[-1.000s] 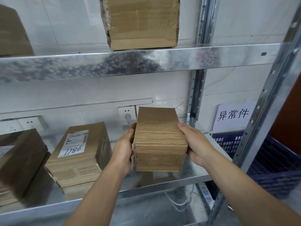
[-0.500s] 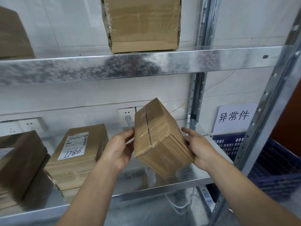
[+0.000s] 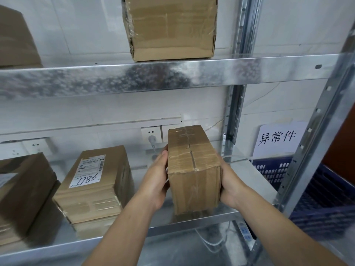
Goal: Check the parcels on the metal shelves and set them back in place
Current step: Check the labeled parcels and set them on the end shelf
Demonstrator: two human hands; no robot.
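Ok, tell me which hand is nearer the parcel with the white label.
Left. The left hand grips the held box on the side facing the labelled parcel; the right hand grips the opposite side, the box between it and that parcel.

The lower metal shelf [image 3: 249, 181] carries a labelled parcel [image 3: 96, 181] and, left of it, a plain brown box [image 3: 21, 189]. The upper metal shelf [image 3: 211, 73] bears a taped carton [image 3: 171, 27] and a second box [image 3: 15, 39] at far left.

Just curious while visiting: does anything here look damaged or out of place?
The held box has a ragged, crumpled top edge and wrinkled tape over its seam. The big box on the upper shelf shows loose, puckered tape at its left corner.
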